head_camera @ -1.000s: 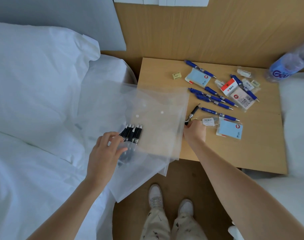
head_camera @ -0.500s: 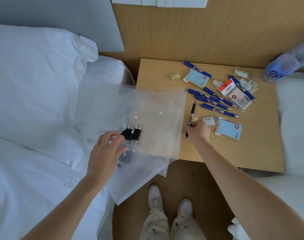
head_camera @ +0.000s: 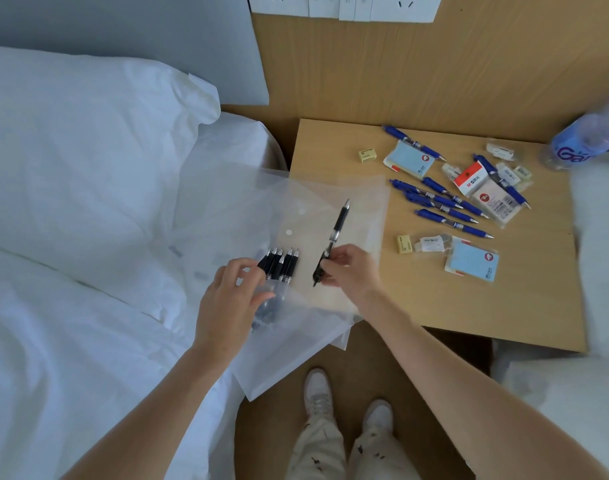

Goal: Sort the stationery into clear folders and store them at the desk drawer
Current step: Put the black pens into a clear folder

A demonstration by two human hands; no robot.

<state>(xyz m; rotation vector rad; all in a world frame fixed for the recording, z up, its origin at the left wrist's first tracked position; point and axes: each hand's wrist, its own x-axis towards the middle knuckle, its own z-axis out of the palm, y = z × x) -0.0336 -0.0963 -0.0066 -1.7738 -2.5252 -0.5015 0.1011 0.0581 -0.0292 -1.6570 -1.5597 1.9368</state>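
White bedding (head_camera: 88,202) fills the left side, and a wooden surface (head_camera: 434,299) stands to its right against a wood-panelled wall. On the surface lie blue pens (head_camera: 438,199), blue sticky-note pads (head_camera: 472,261), small yellow erasers (head_camera: 367,155) and other small wrapped packets; a plastic bottle (head_camera: 587,140) stands at the far right corner. Clear folders (head_camera: 316,317) lie partly on the bed and partly over the surface's near left corner. The left hand (head_camera: 230,299) curls round the folder edge and a bundle of black pens (head_camera: 278,266), whose tips point away from the person. The right hand (head_camera: 351,271) pinches a single black pen (head_camera: 334,237) near its lower end, just right of the bundle and above the folder, tip angled up and away. White shoes (head_camera: 318,389) stand on the floor below.
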